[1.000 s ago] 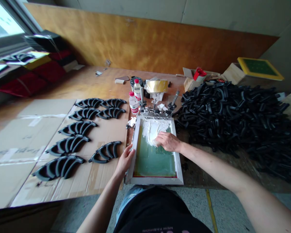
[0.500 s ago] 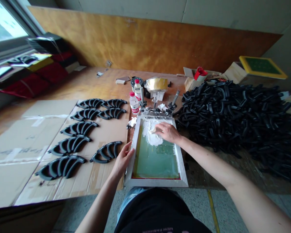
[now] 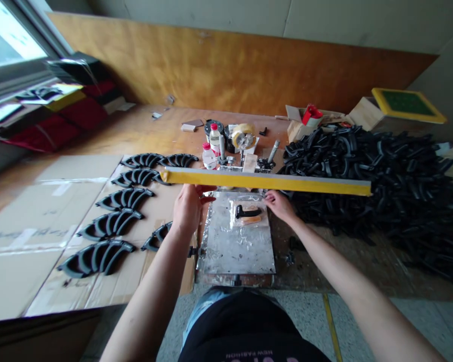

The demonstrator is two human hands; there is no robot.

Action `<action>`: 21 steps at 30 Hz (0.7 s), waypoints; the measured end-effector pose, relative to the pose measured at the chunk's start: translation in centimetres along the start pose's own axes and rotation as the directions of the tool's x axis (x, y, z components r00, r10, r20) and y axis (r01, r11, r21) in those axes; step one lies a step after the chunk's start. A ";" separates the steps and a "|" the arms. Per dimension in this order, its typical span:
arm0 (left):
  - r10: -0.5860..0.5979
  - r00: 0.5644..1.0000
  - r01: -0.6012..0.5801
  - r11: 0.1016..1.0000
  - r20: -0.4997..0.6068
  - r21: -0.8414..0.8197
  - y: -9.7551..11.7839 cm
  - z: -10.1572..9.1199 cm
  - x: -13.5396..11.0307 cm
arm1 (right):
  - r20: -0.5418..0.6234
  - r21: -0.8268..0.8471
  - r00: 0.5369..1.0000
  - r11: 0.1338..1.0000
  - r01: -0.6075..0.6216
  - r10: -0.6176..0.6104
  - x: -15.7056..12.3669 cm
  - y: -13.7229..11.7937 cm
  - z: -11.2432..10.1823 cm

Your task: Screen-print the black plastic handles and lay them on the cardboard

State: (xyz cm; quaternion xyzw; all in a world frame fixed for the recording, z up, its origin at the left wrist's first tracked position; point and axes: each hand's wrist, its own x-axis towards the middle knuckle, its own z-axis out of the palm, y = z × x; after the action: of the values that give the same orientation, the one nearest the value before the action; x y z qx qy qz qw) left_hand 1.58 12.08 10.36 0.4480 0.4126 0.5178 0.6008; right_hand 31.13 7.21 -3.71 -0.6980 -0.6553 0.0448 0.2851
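Note:
The printing screen frame (image 3: 305, 183) is tilted up on its hinge, and I see it edge-on as a long yellow bar. My left hand (image 3: 186, 206) is closed on its raised edge at the left. Below it lies the shiny metal base plate (image 3: 237, 246). One black curved plastic part (image 3: 247, 212) rests on a tan patch near the plate's far end. My right hand (image 3: 281, 205) reaches in under the frame at the plate's far right corner, close to that part. Its fingertips are partly hidden, so I cannot tell its grip.
Several black curved parts (image 3: 113, 221) lie in rows on flattened cardboard (image 3: 41, 236) to the left. A big heap of the same parts (image 3: 381, 171) fills the right side. Behind the frame stand small bottles (image 3: 214, 138) and a tape roll (image 3: 243, 134). A yellow-framed screen (image 3: 407, 104) sits at the far right.
The screen lay flat while my right hand dragged white ink across it. Now the frame is swung up, the base plate and part show, and my right hand has moved beneath it.

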 end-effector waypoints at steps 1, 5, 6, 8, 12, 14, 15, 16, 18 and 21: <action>-0.002 0.999 0.001 0.999 -0.033 -0.037 -0.8 0.2 -0.1 | 0.063 0.013 0.997 0.999 0.050 -0.051 -0.9 -0.9 1.0; -0.344 0.938 0.345 0.938 0.035 -0.028 -6.4 0.0 -3.3 | 0.170 -0.033 0.976 0.989 0.143 -0.135 -3.3 -5.6 2.8; -0.466 0.880 0.468 0.884 0.096 0.005 -7.9 0.0 -4.6 | 0.161 -0.045 0.977 0.988 0.151 -0.141 -3.7 -7.1 2.8; -0.591 0.794 0.592 0.805 0.142 0.039 -10.5 -0.4 -7.0 | 0.173 -0.018 0.958 0.972 0.236 -0.229 -4.8 -10.1 2.5; -0.528 0.849 0.528 0.848 -0.023 0.031 -13.0 -4.1 -9.5 | 0.242 0.192 0.868 0.898 0.395 -0.433 -7.9 -11.5 0.8; -0.462 0.870 0.478 0.875 -0.172 0.070 -13.5 -8.3 -9.6 | 0.230 0.175 0.931 0.953 0.248 -0.285 -9.8 -7.9 -0.8; -0.428 0.864 0.467 0.878 -0.266 0.106 -13.8 -10.9 -9.4 | 0.235 0.099 0.961 0.987 0.125 -0.145 -10.8 -5.1 -1.6; -0.399 0.838 0.479 0.865 -0.373 0.150 -14.0 -13.6 -9.2 | 0.253 -0.006 0.967 1.000 0.008 -0.006 -12.0 -2.0 -2.4; -0.364 0.759 0.556 0.794 -0.539 0.246 -14.5 -18.8 -8.8 | 0.366 -0.215 0.910 0.969 -0.123 0.197 -14.5 4.1 -3.4; -0.383 0.691 0.654 0.692 -0.613 0.305 -15.2 -24.0 -7.9 | 0.433 -0.393 0.830 0.902 -0.178 0.352 -18.0 10.2 -3.3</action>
State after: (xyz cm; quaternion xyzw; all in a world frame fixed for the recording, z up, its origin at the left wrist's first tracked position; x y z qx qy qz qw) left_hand -18.60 5.95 -10.21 0.2949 0.7869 0.2897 0.4581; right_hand 39.15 -10.60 -11.22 -0.7864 -0.5991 0.1488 -0.0242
